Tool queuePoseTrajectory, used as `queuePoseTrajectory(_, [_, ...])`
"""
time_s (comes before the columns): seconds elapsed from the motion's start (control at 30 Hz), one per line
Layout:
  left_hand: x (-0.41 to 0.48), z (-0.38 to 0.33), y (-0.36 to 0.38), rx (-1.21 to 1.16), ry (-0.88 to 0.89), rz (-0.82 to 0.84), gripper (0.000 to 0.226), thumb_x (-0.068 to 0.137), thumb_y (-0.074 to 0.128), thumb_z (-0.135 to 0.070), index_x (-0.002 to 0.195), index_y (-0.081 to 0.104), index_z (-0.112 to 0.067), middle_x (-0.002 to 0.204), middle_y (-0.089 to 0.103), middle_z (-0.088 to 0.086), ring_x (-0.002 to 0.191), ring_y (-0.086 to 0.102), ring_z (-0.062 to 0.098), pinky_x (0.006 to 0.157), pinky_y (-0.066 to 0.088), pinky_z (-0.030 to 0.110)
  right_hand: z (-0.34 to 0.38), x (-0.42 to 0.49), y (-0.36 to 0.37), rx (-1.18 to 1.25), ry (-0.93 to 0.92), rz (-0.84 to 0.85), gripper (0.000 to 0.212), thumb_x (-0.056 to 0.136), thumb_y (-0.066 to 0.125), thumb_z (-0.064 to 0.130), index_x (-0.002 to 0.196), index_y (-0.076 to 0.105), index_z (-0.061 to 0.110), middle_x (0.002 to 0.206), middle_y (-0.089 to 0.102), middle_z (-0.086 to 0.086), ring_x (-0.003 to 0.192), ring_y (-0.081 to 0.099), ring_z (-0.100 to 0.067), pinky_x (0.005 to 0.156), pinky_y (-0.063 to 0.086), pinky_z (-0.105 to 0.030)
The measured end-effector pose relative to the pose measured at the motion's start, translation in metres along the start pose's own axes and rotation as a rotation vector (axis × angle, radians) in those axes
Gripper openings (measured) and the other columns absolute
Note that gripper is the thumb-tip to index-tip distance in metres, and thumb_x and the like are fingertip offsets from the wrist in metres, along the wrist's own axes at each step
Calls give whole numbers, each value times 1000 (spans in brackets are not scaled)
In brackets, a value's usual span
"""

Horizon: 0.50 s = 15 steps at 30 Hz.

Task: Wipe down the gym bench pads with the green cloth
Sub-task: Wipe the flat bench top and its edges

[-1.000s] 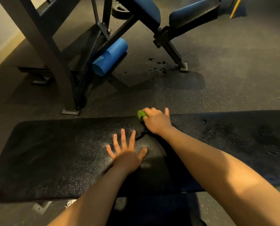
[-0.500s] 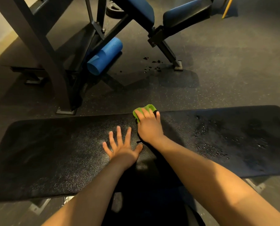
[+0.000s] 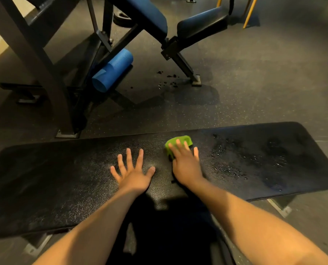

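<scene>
A long black bench pad (image 3: 54, 178) runs across the lower half of the head view. The green cloth (image 3: 180, 140) lies bunched near the pad's far edge, right of the middle. My right hand (image 3: 185, 164) presses on the cloth with straight fingers, covering its near part. My left hand (image 3: 133, 174) lies flat on the pad with fingers spread, a little left of the right hand and touching nothing else. The pad right of the cloth is speckled with wet droplets (image 3: 230, 165).
Beyond the pad stands a blue-padded incline bench (image 3: 201, 22) on a black frame (image 3: 180, 62), with a blue foam roller (image 3: 112, 70) under it. A dark steel upright (image 3: 44, 73) rises at the left. Dark crumbs (image 3: 168, 77) lie on the rubber floor. Yellow legs (image 3: 250, 13) stand far right.
My right hand has slid to the right along the far edge with the cloth, and more of the cloth shows under the fingers. My left hand has stayed flat in place.
</scene>
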<state>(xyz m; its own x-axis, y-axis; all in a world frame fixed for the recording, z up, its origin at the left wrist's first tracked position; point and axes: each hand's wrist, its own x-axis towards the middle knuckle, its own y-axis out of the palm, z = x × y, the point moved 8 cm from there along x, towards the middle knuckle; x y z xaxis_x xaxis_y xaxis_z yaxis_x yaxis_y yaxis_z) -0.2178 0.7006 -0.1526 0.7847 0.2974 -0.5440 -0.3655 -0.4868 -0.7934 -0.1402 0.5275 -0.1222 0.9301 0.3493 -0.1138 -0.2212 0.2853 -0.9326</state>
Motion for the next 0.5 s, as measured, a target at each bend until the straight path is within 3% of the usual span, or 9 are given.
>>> queuePoseTrajectory(0.1, [-7,-2,-2,17,8,-58,74,97,21,-73,153,-19,-48,160,-36,-1,147,-33,31,117,-17,61,23,-38,14,-36,-84,50,64,96,42,26,155,19,37,166,8,7,153,0,-18,120,-10,-48])
queuePoseTrajectory(0.2, [-25,-12,-8,64,33,-194,71,100,28,-66,157,-8,-44,167,-19,1,152,-7,34,119,4,58,26,-48,15,-101,-233,111,62,96,38,30,155,20,38,165,11,7,153,4,-18,118,-13,-52])
queuePoseTrajectory(0.27, [-40,-18,-1,96,98,-248,70,99,34,-63,158,3,-43,168,-9,-2,148,6,31,116,13,52,11,-27,5,-140,-269,129,64,93,42,22,152,25,40,164,18,5,152,9,-20,118,-11,-58])
queuePoseTrajectory(0.4, [-58,-13,25,60,161,-186,64,99,34,-62,157,11,-45,168,-9,-10,150,1,22,114,12,48,-39,34,-15,-139,-10,181,85,84,55,6,154,20,40,166,4,2,152,-1,-24,116,-5,-61])
queuePoseTrajectory(0.5, [-65,-10,30,82,169,-167,58,103,32,-56,157,12,-46,168,-10,-8,153,-7,17,116,12,47,-37,32,-10,-93,61,209,83,87,51,5,156,16,37,166,-1,0,152,-5,-24,118,-4,-60])
